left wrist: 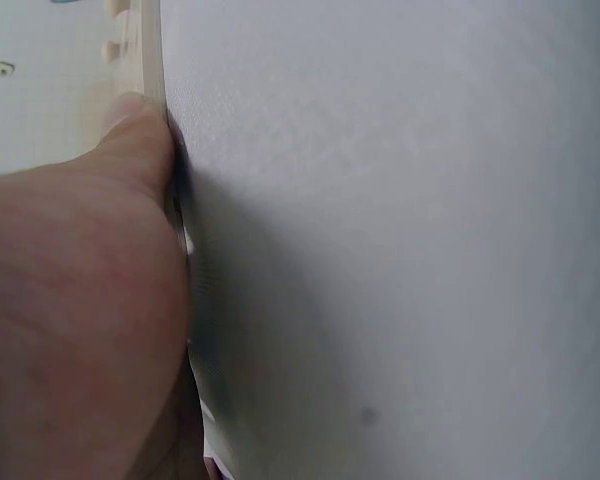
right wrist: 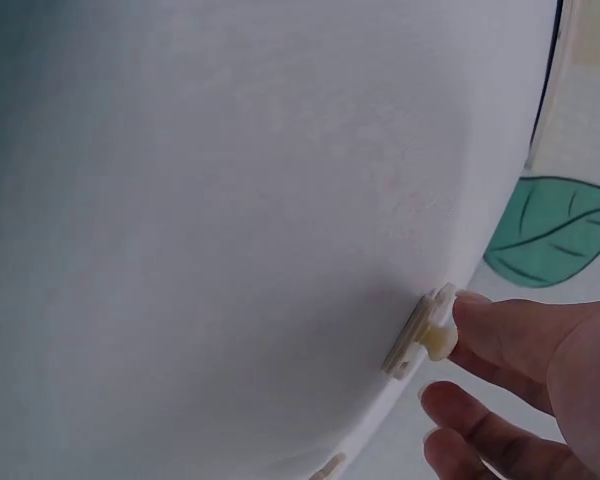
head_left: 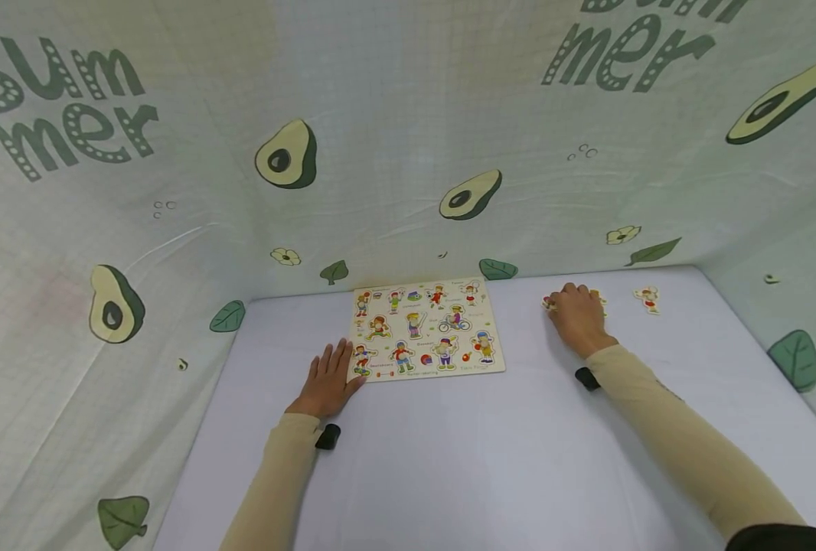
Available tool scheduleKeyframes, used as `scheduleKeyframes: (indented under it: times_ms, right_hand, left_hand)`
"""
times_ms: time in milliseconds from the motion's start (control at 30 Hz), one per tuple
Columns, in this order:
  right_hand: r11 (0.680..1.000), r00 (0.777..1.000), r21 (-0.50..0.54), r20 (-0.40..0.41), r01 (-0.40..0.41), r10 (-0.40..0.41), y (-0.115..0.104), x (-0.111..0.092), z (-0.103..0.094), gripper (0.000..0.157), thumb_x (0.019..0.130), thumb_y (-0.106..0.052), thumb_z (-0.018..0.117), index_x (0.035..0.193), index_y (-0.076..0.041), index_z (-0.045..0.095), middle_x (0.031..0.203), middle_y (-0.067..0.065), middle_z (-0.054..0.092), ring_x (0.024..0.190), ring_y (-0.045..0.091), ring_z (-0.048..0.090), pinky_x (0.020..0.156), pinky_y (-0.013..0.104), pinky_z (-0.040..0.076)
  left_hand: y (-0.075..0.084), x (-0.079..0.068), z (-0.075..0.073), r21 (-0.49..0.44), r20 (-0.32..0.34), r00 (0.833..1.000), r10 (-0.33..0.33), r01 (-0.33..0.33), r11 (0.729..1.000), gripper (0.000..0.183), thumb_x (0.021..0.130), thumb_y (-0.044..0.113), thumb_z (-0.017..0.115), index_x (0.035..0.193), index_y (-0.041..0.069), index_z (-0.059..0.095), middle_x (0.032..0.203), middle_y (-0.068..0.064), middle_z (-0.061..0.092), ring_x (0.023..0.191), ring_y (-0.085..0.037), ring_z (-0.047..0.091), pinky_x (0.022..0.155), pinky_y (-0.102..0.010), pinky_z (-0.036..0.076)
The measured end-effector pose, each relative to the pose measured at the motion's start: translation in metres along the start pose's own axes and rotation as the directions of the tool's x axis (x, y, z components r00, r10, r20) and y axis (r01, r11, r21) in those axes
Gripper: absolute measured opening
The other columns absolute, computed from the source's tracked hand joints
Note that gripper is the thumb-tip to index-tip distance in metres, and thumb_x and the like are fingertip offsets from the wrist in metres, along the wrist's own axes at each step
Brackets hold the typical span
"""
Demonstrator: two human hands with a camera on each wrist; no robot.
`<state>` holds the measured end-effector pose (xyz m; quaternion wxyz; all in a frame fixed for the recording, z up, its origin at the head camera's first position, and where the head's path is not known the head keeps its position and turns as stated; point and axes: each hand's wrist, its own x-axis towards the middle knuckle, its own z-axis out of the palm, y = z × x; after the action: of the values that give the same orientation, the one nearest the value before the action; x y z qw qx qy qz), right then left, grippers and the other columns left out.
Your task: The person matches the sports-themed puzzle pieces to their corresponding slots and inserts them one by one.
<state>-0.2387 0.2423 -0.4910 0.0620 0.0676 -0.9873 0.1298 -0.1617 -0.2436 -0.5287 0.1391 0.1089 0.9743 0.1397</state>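
A wooden peg puzzle board [head_left: 397, 314] with small sports figures lies on the white table. My left hand [head_left: 327, 379] lies flat at its left edge, fingers straight, the thumb along the near corner. In the left wrist view the thumb [left wrist: 138, 135] presses on the board's rim [left wrist: 152, 60]. To the right of the board, my right hand [head_left: 579, 317] pinches a small puzzle piece [head_left: 549, 303]. From the right wrist view, this piece [right wrist: 408, 340] shows a pale knob near the thumb, with the other fingers curled below. A second piece [head_left: 601, 301] is partly hidden behind that hand.
Another figure piece [head_left: 647, 300] lies farther right, near the table's back edge. A hanging cloth [head_left: 380, 138] printed with avocados and leaves stands around the back and sides of the table [head_left: 463, 459]. Dark bands [head_left: 328, 437] sit at both wrists.
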Motion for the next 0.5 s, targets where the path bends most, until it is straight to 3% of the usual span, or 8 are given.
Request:
scheduleKeyframes:
  times_ms: [500]
  right_hand:
    - [1.000,0.999,-0.020,0.034,-0.022,0.023,0.0086,0.0048,-0.0002,0.017,0.096,-0.003,0.075,0.109,0.007,0.075,0.107,0.028,0.067,0.105,0.049,0.060,0.098,0.065,0.047]
  left_hand:
    - [-0.0019,0.0012,0.0025,0.007,-0.011,1.000,0.008,-0.008,1.000,0.080,0.112,0.039,0.050,0.167,-0.004,0.012,0.176,-0.024,0.008,0.161,-0.049,0.005,0.128,-0.066,0.009]
